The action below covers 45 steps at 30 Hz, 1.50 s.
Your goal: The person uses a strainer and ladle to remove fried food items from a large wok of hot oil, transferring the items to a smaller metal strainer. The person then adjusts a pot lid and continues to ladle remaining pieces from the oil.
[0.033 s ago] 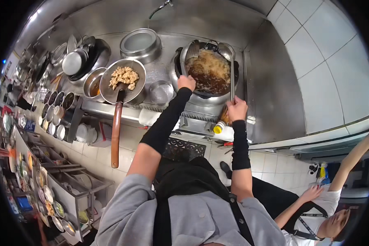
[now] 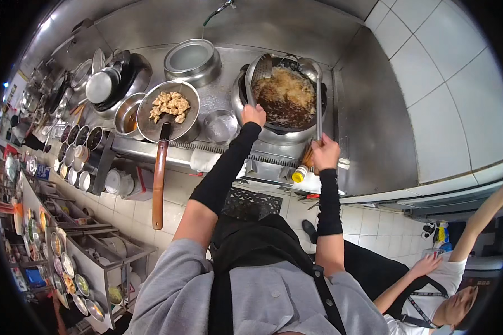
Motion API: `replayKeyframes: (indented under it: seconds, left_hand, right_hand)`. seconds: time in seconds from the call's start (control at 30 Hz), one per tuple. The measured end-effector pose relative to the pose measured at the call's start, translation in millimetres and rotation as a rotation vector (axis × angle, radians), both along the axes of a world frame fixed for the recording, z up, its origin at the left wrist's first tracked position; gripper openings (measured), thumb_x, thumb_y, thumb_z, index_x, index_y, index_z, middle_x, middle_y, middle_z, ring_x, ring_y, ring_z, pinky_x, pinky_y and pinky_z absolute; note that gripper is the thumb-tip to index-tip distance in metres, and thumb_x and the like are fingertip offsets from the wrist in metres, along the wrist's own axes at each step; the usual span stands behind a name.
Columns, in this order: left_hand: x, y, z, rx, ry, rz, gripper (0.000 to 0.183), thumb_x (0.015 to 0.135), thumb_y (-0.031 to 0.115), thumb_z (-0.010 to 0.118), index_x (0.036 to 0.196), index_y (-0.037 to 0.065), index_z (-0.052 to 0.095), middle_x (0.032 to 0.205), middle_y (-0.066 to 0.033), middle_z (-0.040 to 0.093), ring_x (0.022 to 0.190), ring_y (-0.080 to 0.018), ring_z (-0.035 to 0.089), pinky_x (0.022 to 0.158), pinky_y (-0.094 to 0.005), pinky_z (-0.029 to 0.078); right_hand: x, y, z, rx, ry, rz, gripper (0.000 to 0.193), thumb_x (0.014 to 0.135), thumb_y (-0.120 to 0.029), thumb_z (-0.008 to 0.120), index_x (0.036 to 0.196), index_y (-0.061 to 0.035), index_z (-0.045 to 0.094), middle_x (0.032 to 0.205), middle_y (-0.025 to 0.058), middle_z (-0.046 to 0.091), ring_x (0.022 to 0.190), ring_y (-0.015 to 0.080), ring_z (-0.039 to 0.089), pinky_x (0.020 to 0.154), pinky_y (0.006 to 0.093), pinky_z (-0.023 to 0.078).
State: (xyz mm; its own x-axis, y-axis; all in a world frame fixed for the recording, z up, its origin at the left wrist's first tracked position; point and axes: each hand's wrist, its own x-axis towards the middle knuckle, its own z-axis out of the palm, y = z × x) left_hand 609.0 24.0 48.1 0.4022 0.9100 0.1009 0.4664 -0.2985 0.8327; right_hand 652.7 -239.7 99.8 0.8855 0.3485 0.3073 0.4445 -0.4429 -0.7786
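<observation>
My left hand (image 2: 254, 115) is closed around the metal handle of a perforated spatula (image 2: 261, 68), whose head rests at the far left of the wok. In my right hand (image 2: 325, 152) is a long-handled ladle (image 2: 319, 111); its bowl sits at the wok's far right. Between the two tools, pale foam and light-brown food (image 2: 285, 85) bubble in dark oil (image 2: 282, 115) inside the wok (image 2: 324, 100). Just below my right hand lies a bottle with a yellow cap (image 2: 299, 175). The food's exact kind is hidden by the foam.
Left of the wok, fried pieces (image 2: 170, 106) lie in a wooden-handled strainer (image 2: 181, 129). Around it stand a metal bowl (image 2: 220, 126), a lidded pot (image 2: 191, 58) and stacked pans (image 2: 101, 85). A faucet (image 2: 219, 12) hangs behind. A co-worker (image 2: 430, 279) stands at lower right.
</observation>
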Motion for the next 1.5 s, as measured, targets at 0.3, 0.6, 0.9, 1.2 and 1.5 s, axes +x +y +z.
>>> replayKeyframes:
  seconds: [0.3, 0.6, 0.9, 1.2, 1.5]
  left_hand:
    - [-115, -39, 10, 0.106, -0.282, -0.052, 0.034, 0.096, 0.025, 0.060, 0.110, -0.006, 0.054, 0.079, -0.0304, 0.063, 0.071, -0.0460, 0.065, 0.064, -0.0512, 0.051]
    - [-247, -41, -40, -1.932, -1.423, -0.208, 0.035, 0.104, 0.024, 0.053, 0.120, -0.006, 0.050, 0.074, 0.0014, 0.045, 0.052, -0.0024, 0.036, 0.041, -0.0169, 0.031]
    - [-262, -10, -110, -0.983, -0.215, 0.041, 0.051, 0.103, 0.038, 0.050, 0.126, -0.007, 0.052, 0.101, -0.0203, 0.063, 0.082, -0.0369, 0.065, 0.078, -0.0441, 0.056]
    - [-465, 52, -59, -1.107, -0.220, -0.170, 0.056, 0.088, 0.032, 0.076, 0.131, 0.008, 0.047, 0.100, -0.0106, 0.068, 0.067, -0.0248, 0.068, 0.057, -0.0397, 0.055]
    - [-420, -37, 49, -0.897, -0.539, -0.280, 0.064, 0.084, -0.015, 0.053, 0.140, 0.011, 0.038, 0.110, -0.0017, 0.056, 0.051, -0.0038, 0.039, 0.041, -0.0207, 0.032]
  right_hand:
    - [-31, -93, -24, -0.043, 0.064, -0.212, 0.043, 0.084, -0.007, 0.067, 0.123, 0.0103, 0.063, 0.058, 0.0047, 0.055, 0.042, 0.0111, 0.049, 0.038, 0.0322, 0.040]
    - [-44, -94, 19, 0.035, 0.218, -0.117, 0.049, 0.085, -0.002, 0.067, 0.130, 0.0135, 0.056, 0.066, 0.0058, 0.058, 0.041, 0.0112, 0.053, 0.034, 0.0309, 0.041]
    - [-47, -65, 39, 0.131, 0.316, 0.037, 0.047, 0.088, -0.001, 0.065, 0.132, 0.0120, 0.055, 0.076, 0.0079, 0.063, 0.041, 0.0105, 0.053, 0.032, 0.0297, 0.039]
    - [-52, -38, 61, 0.268, 0.652, 0.243, 0.028, 0.090, 0.002, 0.062, 0.116, 0.0103, 0.058, 0.071, 0.0047, 0.055, 0.043, 0.0110, 0.050, 0.034, 0.0283, 0.038]
    - [-76, 73, 75, 0.206, 0.911, 0.619, 0.012, 0.087, 0.000, 0.065, 0.094, 0.0033, 0.056, 0.067, 0.0019, 0.050, 0.047, 0.0098, 0.047, 0.039, 0.0253, 0.036]
